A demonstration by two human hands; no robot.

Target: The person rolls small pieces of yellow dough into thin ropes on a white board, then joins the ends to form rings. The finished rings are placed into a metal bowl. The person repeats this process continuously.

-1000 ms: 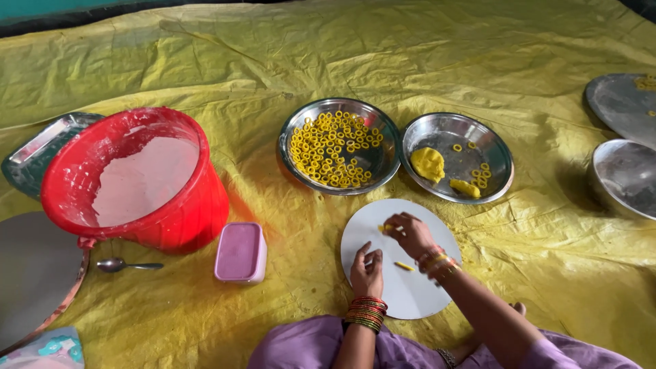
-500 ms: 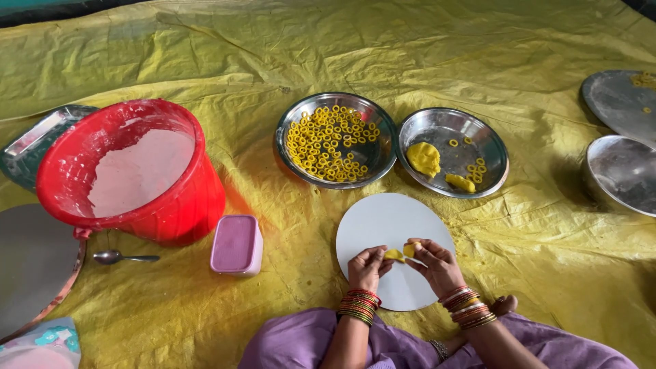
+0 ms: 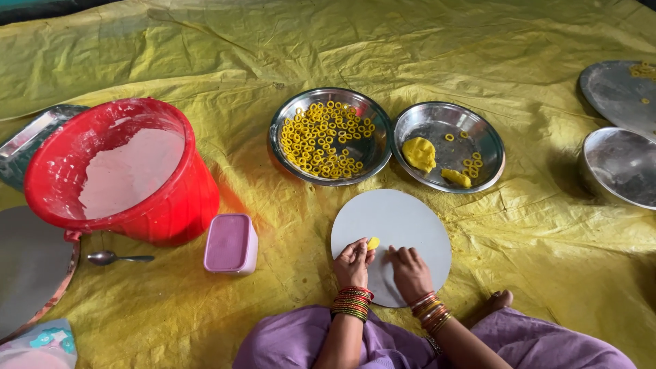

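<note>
A wide yellow sheet (image 3: 437, 48) covers the floor and carries everything. On it, at the left, stands a red bucket (image 3: 179, 205) with pale flour inside. Near the middle sits a steel bowl (image 3: 281, 123) full of small yellow rings, and touching it on the right a second steel bowl (image 3: 437, 117) holds two lumps of yellow dough and a few rings. In front of these lies a round grey board (image 3: 403, 219), and left of it a small pink box (image 3: 231, 242) and a spoon (image 3: 113, 257).

The person sits at the board. The left hand (image 3: 352, 263) pinches a small piece of yellow dough (image 3: 373, 242) between the fingertips, just above the near edge of the board. The right hand (image 3: 410, 270) rests flat on the board beside it, holding nothing; the two hands are close but apart.

To shape such a small piece well, I think light, even pressure is better, and the board should stay steady under the palm.
</note>
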